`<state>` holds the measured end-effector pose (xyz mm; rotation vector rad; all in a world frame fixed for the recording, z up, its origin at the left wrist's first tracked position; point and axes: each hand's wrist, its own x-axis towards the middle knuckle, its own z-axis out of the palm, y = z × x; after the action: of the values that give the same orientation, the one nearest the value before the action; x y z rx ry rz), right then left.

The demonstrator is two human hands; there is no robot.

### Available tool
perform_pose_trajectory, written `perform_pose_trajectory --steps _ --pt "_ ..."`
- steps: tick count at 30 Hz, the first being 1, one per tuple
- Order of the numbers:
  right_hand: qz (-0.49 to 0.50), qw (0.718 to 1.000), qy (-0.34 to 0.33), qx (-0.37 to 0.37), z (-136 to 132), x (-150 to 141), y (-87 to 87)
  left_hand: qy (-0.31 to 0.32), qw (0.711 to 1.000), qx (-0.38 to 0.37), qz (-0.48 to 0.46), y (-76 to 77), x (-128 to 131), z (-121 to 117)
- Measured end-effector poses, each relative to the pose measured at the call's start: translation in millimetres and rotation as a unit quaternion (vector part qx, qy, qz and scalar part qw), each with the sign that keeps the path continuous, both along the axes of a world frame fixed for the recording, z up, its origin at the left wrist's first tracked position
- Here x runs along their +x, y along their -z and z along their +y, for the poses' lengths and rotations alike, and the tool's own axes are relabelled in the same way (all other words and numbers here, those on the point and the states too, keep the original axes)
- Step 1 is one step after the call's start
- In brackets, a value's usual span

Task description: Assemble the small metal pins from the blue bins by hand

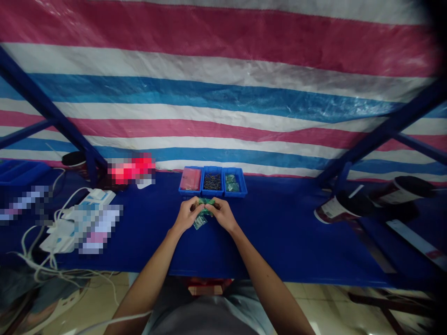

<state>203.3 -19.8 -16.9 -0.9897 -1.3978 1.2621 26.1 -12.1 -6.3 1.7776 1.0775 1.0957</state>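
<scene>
My left hand [187,215] and my right hand [222,215] meet over the middle of the blue table. Both are closed, thumbs and fingers pinching a small see-through green plastic packet [206,202] between them. Fingers cover part of it, so its contents cannot be made out. Just below, a clear packet [200,222] with slim pale pieces shows; whether it is joined to the held one I cannot tell. Three small blue bins stand beyond my hands: pink packets [192,178] in the left one, dark screws [212,182] in the middle, greenish clear packets [232,183] in the right.
A white power strip [80,218] with tangled cables [52,256] lies at the left on the blue table [272,242]. Dark cups [337,207] are at the right, near a flat pale strip [415,239]. Behind hangs a striped tarp [223,97] between blue frame bars [384,130].
</scene>
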Motion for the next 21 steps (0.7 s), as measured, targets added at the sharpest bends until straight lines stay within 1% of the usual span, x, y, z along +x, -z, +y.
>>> perform_pose_trajectory --steps 5,12,14,17,21 --pt "0.022 1.000 -0.004 -0.004 2.8 4.2 1.5 0.017 1.000 -0.004 0.005 -2.1 1.6 -0.8" --pt "0.025 0.999 -0.025 -0.029 1.4 -0.7 -1.3 -0.036 0.999 0.023 0.020 3.5 0.7 2.5" --pt "0.009 1.000 -0.011 -0.016 1.4 -0.7 0.5 -0.033 0.999 0.026 0.018 2.4 0.8 1.7" --pt "-0.008 1.000 0.016 0.006 2.0 1.9 3.1 -0.013 1.000 0.014 0.012 -1.3 1.0 -0.6" --pt "-0.012 1.000 0.026 0.010 2.5 2.8 2.4 0.001 1.000 0.003 0.007 -2.5 1.1 -1.2"
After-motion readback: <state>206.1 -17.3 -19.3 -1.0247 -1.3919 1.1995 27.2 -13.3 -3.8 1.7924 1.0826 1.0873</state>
